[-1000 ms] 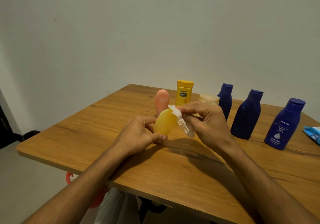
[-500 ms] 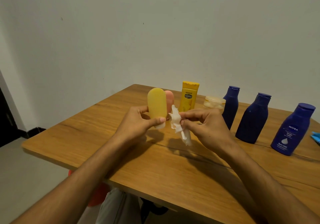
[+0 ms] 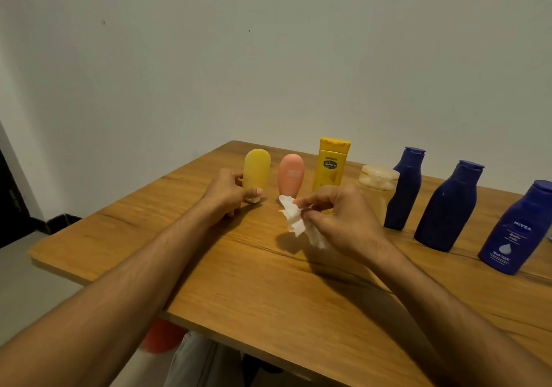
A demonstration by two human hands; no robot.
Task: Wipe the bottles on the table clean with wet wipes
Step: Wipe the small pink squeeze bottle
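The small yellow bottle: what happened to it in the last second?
The left hand turned the small yellow bottle upright and set it cap down on the table beside the pink bottle, still gripping it. The right hand still pinches the wipe, now off the bottle. The blue bottles stayed put.

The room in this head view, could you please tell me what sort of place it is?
Probably a plain room in a home. A wooden table stands by a bare painted wall, and on it are everyday body-care things such as a Vaseline bottle and a Nivea bottle.
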